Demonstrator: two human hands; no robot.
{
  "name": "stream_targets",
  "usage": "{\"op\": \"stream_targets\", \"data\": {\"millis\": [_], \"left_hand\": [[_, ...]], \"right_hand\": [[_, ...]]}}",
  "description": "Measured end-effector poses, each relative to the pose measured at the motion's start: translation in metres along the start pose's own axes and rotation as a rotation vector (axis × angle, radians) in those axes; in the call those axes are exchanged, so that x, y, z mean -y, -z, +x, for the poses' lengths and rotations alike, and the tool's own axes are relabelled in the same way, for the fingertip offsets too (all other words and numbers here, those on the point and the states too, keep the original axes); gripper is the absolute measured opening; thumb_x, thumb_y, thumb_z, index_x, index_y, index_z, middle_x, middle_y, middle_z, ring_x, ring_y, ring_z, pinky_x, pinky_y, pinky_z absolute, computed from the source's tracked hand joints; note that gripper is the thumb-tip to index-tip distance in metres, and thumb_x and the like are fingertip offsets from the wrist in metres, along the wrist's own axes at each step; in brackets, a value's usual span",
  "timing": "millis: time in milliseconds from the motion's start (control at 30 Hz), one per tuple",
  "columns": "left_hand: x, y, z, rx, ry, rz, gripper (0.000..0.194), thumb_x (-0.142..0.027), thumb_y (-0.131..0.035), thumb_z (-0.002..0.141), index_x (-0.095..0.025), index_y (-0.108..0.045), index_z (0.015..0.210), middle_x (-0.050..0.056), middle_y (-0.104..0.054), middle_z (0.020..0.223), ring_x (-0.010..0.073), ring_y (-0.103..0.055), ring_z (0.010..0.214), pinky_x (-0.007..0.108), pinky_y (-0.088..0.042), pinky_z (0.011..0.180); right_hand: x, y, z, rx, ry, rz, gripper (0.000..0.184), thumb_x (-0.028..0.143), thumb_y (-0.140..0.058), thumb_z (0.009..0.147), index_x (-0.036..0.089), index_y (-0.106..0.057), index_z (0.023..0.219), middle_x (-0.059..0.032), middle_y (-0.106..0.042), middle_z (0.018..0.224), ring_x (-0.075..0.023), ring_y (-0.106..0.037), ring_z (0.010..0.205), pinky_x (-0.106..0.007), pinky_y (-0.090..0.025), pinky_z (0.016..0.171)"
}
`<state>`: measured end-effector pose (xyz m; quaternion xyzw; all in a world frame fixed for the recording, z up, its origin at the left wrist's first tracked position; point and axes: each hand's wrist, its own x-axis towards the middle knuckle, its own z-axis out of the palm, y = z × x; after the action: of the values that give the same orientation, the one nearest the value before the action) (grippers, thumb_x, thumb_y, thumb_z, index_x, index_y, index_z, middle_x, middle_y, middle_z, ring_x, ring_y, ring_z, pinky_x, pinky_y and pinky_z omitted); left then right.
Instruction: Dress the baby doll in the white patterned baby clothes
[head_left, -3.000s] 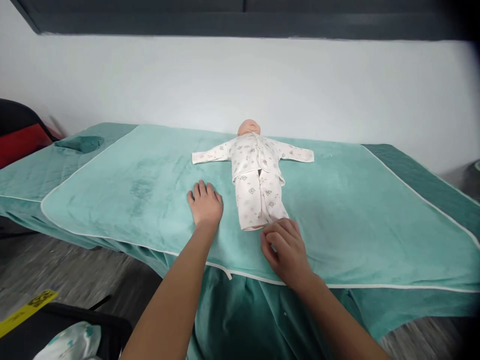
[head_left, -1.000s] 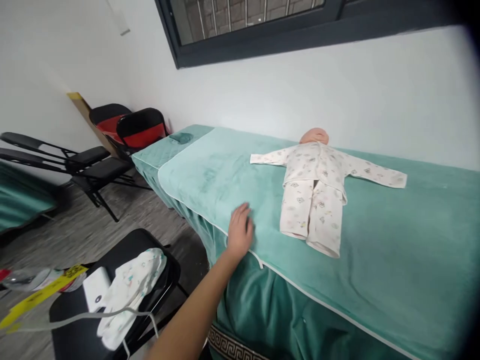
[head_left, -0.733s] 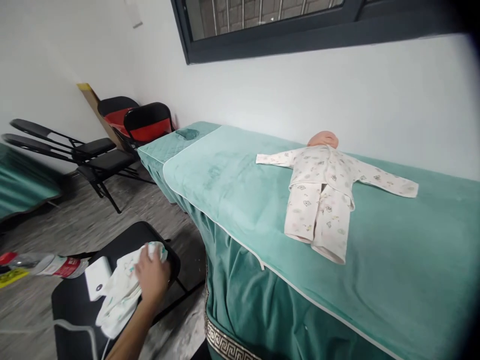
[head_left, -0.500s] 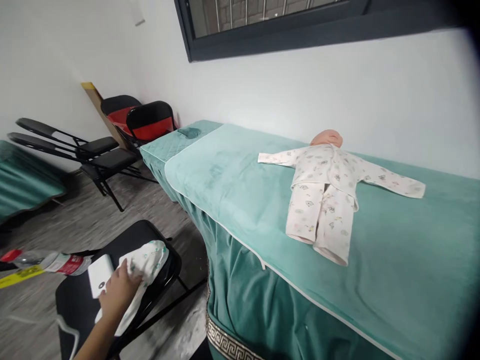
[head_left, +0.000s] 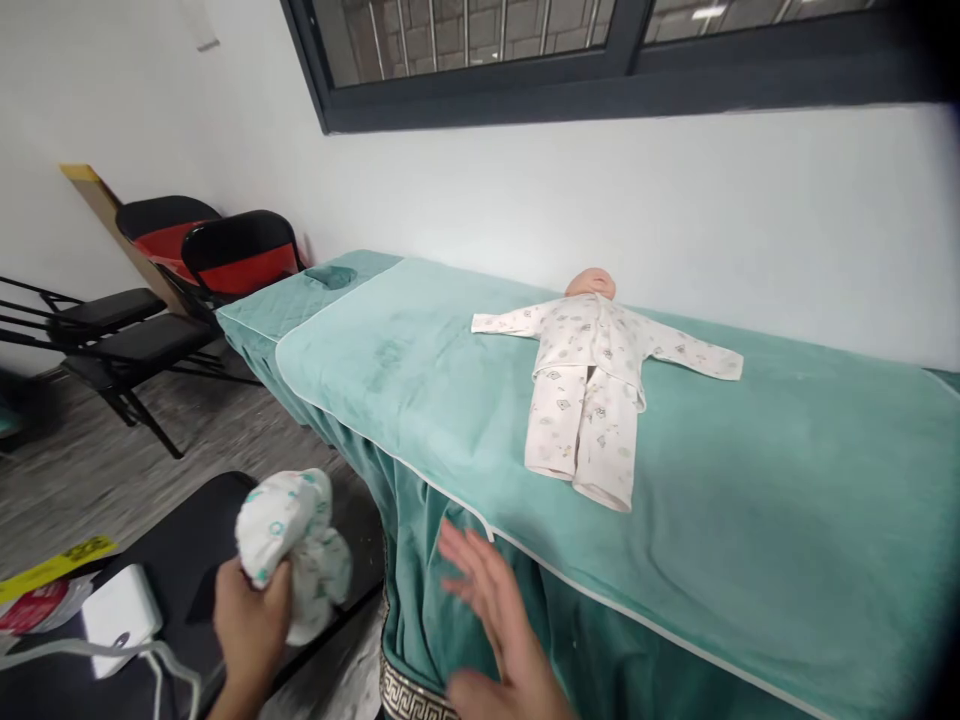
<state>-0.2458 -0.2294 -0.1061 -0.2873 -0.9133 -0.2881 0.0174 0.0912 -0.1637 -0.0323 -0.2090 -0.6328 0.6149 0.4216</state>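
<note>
My left hand [head_left: 251, 625] is closed on a bunched white cloth with a green print [head_left: 289, 540], held up over the black chair; part of it hangs down on the right. Whether the cloth is a garment I cannot tell. My right hand [head_left: 502, 630] is empty, fingers stretched out and apart, in front of the bed's draped side. On the green massage bed [head_left: 405, 400] lies a doll [head_left: 592, 283] on its back, its arms spread out. It wears a white printed long-sleeved top [head_left: 581, 335] and matching trousers [head_left: 555, 425].
A black folding chair [head_left: 202, 520] at lower left carries a white power bank [head_left: 120, 620] with a cable [head_left: 82, 648]. A bottle with a red label [head_left: 45, 605] lies beside it. Folding chairs [head_left: 240, 240] stand near the wall. A dark-framed window [head_left: 480, 95] is above the bed.
My left hand has lifted the printed cloth off the chair. My right hand has come into view, open. The camera has turned to the right.
</note>
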Motion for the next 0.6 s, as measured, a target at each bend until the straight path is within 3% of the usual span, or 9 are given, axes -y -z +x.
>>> {"op": "stream_targets", "data": {"millis": [67,133,167,200,267,333,467,600], "left_hand": [[-0.051,-0.009,-0.037,0.027,-0.010,-0.225,0.044,-0.054,-0.056,0.076,-0.022,-0.055,0.106,0.006,-0.060,0.095,0.0305,-0.061,0.088,0.043,-0.051,0.077],[-0.106,-0.013,-0.063,0.118,-0.039,-0.477,0.044,-0.053,-0.063,0.075,-0.022,-0.057,0.106,0.005,-0.063,0.099,0.0294,-0.062,0.094,0.042,-0.052,0.084],[-0.134,-0.013,-0.072,0.217,-0.035,-0.612,0.047,-0.052,-0.067,0.073,-0.022,-0.059,0.109,0.005,-0.066,0.102,0.0293,-0.064,0.097,0.041,-0.052,0.087],[-0.162,-0.012,-0.076,0.391,-0.019,-0.745,0.051,-0.052,-0.071,0.073,-0.022,-0.060,0.113,0.005,-0.069,0.103,0.0288,-0.066,0.097,0.039,-0.053,0.086],[-0.214,-0.006,-0.078,0.667,0.070,-1.030,0.061,-0.052,-0.071,0.077,-0.022,-0.058,0.128,0.006,-0.073,0.108,0.0287,-0.070,0.095,0.039,-0.056,0.083],[-0.256,0.001,-0.074,0.815,0.104,-1.183,0.067,-0.051,-0.072,0.078,-0.021,-0.056,0.135,0.008,-0.074,0.112,0.0294,-0.071,0.097,0.039,-0.057,0.084],[-0.301,0.010,-0.068,0.934,-0.123,-1.260,0.064,-0.043,-0.074,0.079,-0.022,-0.059,0.138,0.011,-0.070,0.127,0.0320,-0.066,0.116,0.042,-0.055,0.095],[-0.303,0.004,-0.061,0.952,-0.309,-1.120,0.057,-0.042,-0.074,0.080,-0.027,-0.063,0.133,0.009,-0.066,0.136,0.0305,-0.061,0.126,0.043,-0.052,0.104]], "right_hand": [[-0.027,0.002,0.015,-0.066,-0.149,-0.090,0.111,0.038,-0.084,0.075,0.041,-0.013,0.161,-0.0072,-0.020,0.169,-0.0330,-0.023,0.154,-0.058,-0.030,0.120],[-0.040,0.009,0.033,-0.055,-0.215,-0.132,0.123,0.038,-0.092,0.063,0.034,-0.018,0.161,-0.0094,-0.018,0.169,-0.0342,-0.019,0.155,-0.057,-0.025,0.123],[-0.040,0.013,0.044,-0.047,-0.209,-0.126,0.126,0.037,-0.093,0.060,0.033,-0.019,0.161,-0.0098,-0.023,0.167,-0.0341,-0.024,0.153,-0.056,-0.028,0.122],[-0.037,0.018,0.057,-0.065,-0.180,-0.106,0.125,0.034,-0.093,0.060,0.033,-0.019,0.161,-0.0096,-0.030,0.164,-0.0330,-0.032,0.150,-0.055,-0.034,0.120],[-0.023,0.028,0.084,-0.165,-0.097,-0.089,0.116,0.029,-0.088,0.066,0.034,-0.020,0.160,-0.0081,-0.042,0.157,-0.0291,-0.045,0.142,-0.050,-0.042,0.115],[-0.004,0.039,0.107,-0.296,-0.002,-0.156,0.103,0.024,-0.084,0.068,0.032,-0.030,0.155,-0.0070,-0.046,0.153,-0.0271,-0.049,0.138,-0.045,-0.044,0.114],[0.031,0.076,0.125,-0.446,0.173,-0.344,0.077,0.021,-0.074,0.075,0.028,-0.044,0.145,-0.0082,-0.054,0.141,-0.0251,-0.056,0.129,-0.041,-0.046,0.111],[0.069,0.153,0.107,-0.562,0.308,-0.716,0.063,0.020,-0.068,0.079,0.025,-0.049,0.139,-0.0105,-0.054,0.140,-0.0274,-0.050,0.134,-0.047,-0.040,0.115]]}}
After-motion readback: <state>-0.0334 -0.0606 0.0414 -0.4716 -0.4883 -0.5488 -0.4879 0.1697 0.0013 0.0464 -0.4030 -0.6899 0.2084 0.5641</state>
